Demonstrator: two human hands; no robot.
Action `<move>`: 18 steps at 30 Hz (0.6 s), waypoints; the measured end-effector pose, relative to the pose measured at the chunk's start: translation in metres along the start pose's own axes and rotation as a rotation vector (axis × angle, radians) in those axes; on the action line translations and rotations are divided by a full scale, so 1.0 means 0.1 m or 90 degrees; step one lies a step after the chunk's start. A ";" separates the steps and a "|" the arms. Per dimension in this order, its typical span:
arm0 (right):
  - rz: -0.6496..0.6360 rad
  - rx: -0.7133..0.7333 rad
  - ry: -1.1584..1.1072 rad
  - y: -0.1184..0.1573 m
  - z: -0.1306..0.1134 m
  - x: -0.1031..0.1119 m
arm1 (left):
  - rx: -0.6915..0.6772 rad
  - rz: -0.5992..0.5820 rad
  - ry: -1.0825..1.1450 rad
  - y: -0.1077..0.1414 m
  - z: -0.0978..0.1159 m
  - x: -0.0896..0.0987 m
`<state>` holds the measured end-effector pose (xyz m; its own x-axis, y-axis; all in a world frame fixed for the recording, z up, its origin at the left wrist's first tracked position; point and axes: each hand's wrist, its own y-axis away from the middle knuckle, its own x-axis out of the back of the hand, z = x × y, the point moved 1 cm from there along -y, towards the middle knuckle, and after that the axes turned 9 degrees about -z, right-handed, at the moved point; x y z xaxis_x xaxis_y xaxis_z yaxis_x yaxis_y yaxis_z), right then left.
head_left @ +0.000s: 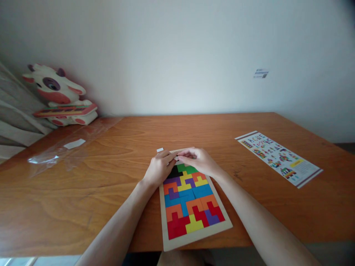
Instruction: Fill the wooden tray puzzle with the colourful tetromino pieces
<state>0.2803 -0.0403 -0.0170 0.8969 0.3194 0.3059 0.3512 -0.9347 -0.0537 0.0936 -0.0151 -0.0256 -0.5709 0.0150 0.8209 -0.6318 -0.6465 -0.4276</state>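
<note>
A wooden puzzle board [197, 234] lies near the table's front edge, its frame filled with coloured block pieces in red, orange, blue, yellow, purple, green and black. Over the board's far left corner rests my left hand [160, 167], its fingers pressed together near the fingertips of my right hand. My right hand [199, 159] is over the far right part, thumb and fingers pinched. Something small and pale shows between the two sets of fingertips; I cannot make out what it is. The board's far end is partly hidden under both hands.
A printed sheet [280, 159] lies on the wooden table [194, 129] at the right. Clear plastic wrapping [91, 138] is at the left, before a cow-shaped toy keyboard [65, 98]. A small white piece [160, 150] sits just beyond my left hand. A wall stands behind.
</note>
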 end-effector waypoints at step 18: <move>0.032 -0.033 0.098 0.04 0.06 0.31 | -0.027 -0.041 -0.075 -0.03 0.09 0.02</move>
<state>0.3110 -0.0332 -0.0130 0.8598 0.2474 0.4466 0.2887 -0.9571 -0.0257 0.0995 -0.0201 -0.0190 -0.4650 -0.0357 0.8846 -0.6881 -0.6141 -0.3865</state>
